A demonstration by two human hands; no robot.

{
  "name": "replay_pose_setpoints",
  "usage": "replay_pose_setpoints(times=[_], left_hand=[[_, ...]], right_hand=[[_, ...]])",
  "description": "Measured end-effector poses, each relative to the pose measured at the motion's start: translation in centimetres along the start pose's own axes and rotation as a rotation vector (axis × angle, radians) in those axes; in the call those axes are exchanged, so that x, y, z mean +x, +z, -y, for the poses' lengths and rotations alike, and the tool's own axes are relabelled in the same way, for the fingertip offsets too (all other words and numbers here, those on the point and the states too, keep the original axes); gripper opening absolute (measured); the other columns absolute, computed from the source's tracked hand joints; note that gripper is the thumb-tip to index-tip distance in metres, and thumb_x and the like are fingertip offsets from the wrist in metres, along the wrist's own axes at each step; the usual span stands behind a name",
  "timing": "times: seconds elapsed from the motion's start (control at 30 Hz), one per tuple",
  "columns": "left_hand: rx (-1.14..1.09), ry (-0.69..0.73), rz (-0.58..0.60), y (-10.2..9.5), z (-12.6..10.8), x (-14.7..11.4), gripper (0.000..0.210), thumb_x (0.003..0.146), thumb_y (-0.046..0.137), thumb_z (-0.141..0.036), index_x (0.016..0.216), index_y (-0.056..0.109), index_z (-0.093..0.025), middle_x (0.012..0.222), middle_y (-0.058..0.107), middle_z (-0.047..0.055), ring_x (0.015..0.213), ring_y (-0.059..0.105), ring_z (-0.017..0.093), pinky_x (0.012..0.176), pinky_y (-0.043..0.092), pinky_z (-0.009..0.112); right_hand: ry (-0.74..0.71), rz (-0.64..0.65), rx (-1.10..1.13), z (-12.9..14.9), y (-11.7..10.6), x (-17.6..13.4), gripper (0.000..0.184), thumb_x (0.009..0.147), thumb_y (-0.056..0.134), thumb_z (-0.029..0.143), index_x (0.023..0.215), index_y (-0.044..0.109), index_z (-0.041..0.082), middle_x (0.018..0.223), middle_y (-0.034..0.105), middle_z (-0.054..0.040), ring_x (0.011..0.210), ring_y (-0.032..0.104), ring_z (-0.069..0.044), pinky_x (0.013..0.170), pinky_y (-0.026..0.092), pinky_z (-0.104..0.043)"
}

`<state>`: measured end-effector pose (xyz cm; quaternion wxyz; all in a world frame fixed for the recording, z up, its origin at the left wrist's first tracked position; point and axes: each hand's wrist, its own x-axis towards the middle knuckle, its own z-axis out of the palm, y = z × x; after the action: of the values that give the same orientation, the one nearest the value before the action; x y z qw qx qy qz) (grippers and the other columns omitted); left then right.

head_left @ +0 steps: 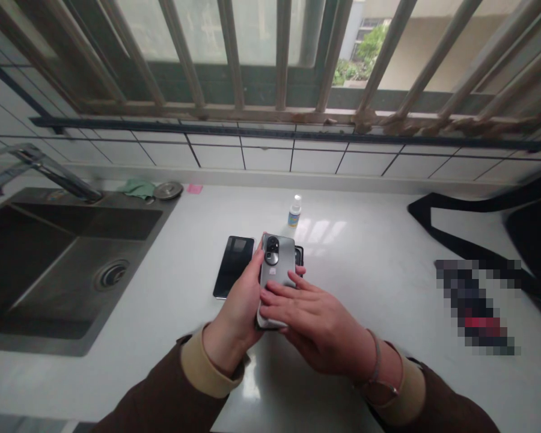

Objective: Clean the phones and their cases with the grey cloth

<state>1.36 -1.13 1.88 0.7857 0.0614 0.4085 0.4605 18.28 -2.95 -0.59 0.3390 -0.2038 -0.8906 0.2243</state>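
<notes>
A silvery grey smartphone [278, 246] is in my left hand [237, 310], its back and round camera block facing up. The thumb lies along the phone's left edge, and fingertips show past its right edge. My right hand [320, 322] rests on the lower back of the phone, fingers stretched out and holding nothing. To the left, a second phone [232, 270] lies on the counter with its dark screen up. A black-edged item [300, 255], perhaps another phone or a case, is mostly hidden behind the grey phone.
A small white bottle with a coloured label [294, 213] stands behind the phones on the white counter [365, 252]. At left are a sink [67, 270], faucet [49, 171], green cloth [138, 188], metal strainer [168, 190] and pink piece [195, 189]. A black strap [473, 240] lies right, beside a blurred-out item [478, 310].
</notes>
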Motion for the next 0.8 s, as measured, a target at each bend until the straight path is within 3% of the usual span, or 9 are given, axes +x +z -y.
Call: replay_pose_setpoints(times=[0.1, 0.2, 0.3, 0.37, 0.43, 0.53, 0.6, 0.7, 0.8], left_hand=[[0.009, -0.055, -0.049, 0.1, -0.8, -0.3, 0.066, 0.111, 0.042, -0.059, 0.111, 0.079, -0.004, 0.088, 0.081, 0.017, 0.068, 0.076, 0.021, 0.068, 0.064, 0.031], [-0.008, 0.021, -0.091, -0.2, -1.0, -0.3, 0.067, 0.111, 0.039, -0.057, 0.109, 0.080, -0.005, 0.091, 0.082, 0.017, 0.068, 0.075, 0.020, 0.063, 0.062, 0.030], [-0.011, 0.146, -0.081, -0.4, -0.6, -0.2, 0.065, 0.111, 0.041, -0.059, 0.112, 0.080, -0.006, 0.096, 0.082, 0.017, 0.072, 0.076, 0.021, 0.063, 0.062, 0.030], [0.009, 0.175, -0.067, -0.3, -0.4, -0.3, 0.066, 0.110, 0.043, -0.061, 0.112, 0.080, -0.007, 0.097, 0.082, 0.017, 0.074, 0.076, 0.022, 0.066, 0.063, 0.031], [0.044, 0.179, -0.063, -0.1, -0.2, -0.5, 0.064, 0.110, 0.044, -0.061, 0.115, 0.079, -0.007, 0.104, 0.082, 0.018, 0.076, 0.077, 0.022, 0.071, 0.064, 0.033], [0.083, 0.190, -0.071, 0.2, 0.0, -1.0, 0.056, 0.112, 0.046, -0.056, 0.127, 0.075, -0.011, 0.112, 0.081, 0.017, 0.080, 0.077, 0.020, 0.079, 0.064, 0.033], [0.101, 0.201, -0.051, 0.1, 0.0, -1.2, 0.051, 0.112, 0.048, -0.053, 0.135, 0.071, -0.014, 0.113, 0.081, 0.016, 0.083, 0.077, 0.019, 0.082, 0.063, 0.033], [0.163, 0.253, 0.033, -0.5, 0.2, -1.3, 0.052, 0.108, 0.060, -0.055, 0.144, 0.065, -0.017, 0.117, 0.079, 0.015, 0.087, 0.076, 0.020, 0.082, 0.063, 0.033], [0.248, 0.333, 0.079, -0.9, 0.4, -1.2, 0.059, 0.100, 0.073, -0.056, 0.145, 0.062, -0.019, 0.118, 0.077, 0.014, 0.094, 0.074, 0.021, 0.079, 0.064, 0.032]], right_hand=[[-0.069, 0.050, 0.093, 0.7, -0.6, 0.2, 0.039, 0.105, 0.056, 0.019, 0.144, 0.064, 0.022, 0.149, 0.071, -0.0083, 0.150, 0.058, -0.022, 0.134, 0.036, -0.049], [-0.008, 0.038, 0.276, 1.6, -1.0, 0.2, 0.035, 0.107, 0.052, 0.021, 0.138, 0.069, 0.022, 0.135, 0.080, -0.0086, 0.134, 0.072, -0.023, 0.121, 0.053, -0.043], [0.248, -0.107, 0.439, 1.8, -1.1, -0.1, 0.034, 0.113, 0.045, 0.028, 0.122, 0.077, 0.023, 0.105, 0.084, -0.0067, 0.094, 0.081, -0.021, 0.085, 0.065, -0.034], [0.504, -0.315, 0.411, 0.9, -1.0, -0.3, 0.040, 0.115, 0.044, 0.039, 0.107, 0.079, 0.023, 0.088, 0.078, -0.0055, 0.075, 0.073, -0.019, 0.067, 0.059, -0.031], [0.736, -0.534, 0.306, -0.9, -1.0, -0.6, 0.043, 0.114, 0.045, 0.049, 0.097, 0.074, 0.022, 0.077, 0.069, -0.0025, 0.065, 0.062, -0.017, 0.058, 0.051, -0.029], [0.936, -0.584, 0.205, -4.4, -1.5, -1.0, 0.044, 0.110, 0.048, 0.058, 0.103, 0.072, 0.021, 0.085, 0.070, -0.0029, 0.067, 0.061, -0.017, 0.058, 0.050, -0.028], [1.027, -0.536, 0.114, -6.4, -2.0, -1.3, 0.050, 0.110, 0.041, 0.059, 0.104, 0.071, 0.019, 0.076, 0.067, -0.0018, 0.060, 0.059, -0.017, 0.054, 0.048, -0.028], [1.059, -0.457, 0.032, -8.1, -2.8, -1.8, 0.051, 0.108, 0.045, 0.057, 0.115, 0.073, 0.015, 0.065, 0.064, -0.0004, 0.052, 0.059, -0.018, 0.054, 0.048, -0.031], [1.061, -0.457, -0.135, -8.1, -3.7, -2.1, 0.058, 0.106, 0.050, 0.056, 0.137, 0.067, 0.010, 0.085, 0.074, -0.0102, 0.068, 0.069, -0.025, 0.067, 0.053, -0.038]])
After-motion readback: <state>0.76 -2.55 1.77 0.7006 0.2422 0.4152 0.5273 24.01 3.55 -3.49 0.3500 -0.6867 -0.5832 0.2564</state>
